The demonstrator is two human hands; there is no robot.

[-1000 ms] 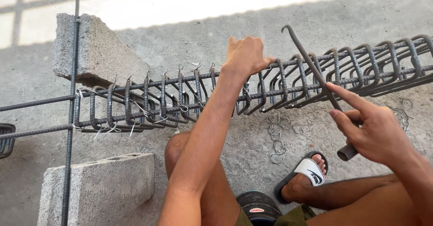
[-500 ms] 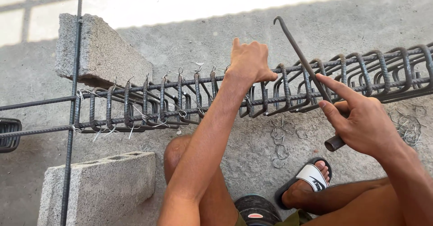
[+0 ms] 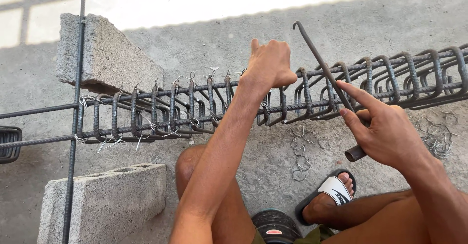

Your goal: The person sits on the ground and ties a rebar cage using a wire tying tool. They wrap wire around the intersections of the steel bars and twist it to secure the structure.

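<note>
A long rebar cage (image 3: 185, 107) of steel bars and closely spaced stirrups runs across the view, tied with thin wire. My left hand (image 3: 269, 63) grips the top bar of the cage near its middle. My right hand (image 3: 385, 132) holds a hooked metal tying tool (image 3: 324, 71), its index finger stretched along the shaft. The hook tip points up above the cage, and the shaft crosses in front of the stirrups to the right of my left hand.
Two concrete blocks (image 3: 105, 54) (image 3: 105, 202) sit at the left, with a vertical rebar (image 3: 75, 122) crossing the cage. Loose wire ties (image 3: 302, 151) lie on the concrete floor. My knee and a sandalled foot (image 3: 329, 193) are below the cage.
My right hand has lifted the hooked tool up and slightly left toward the cage. My left hand keeps its grip on the top bar.
</note>
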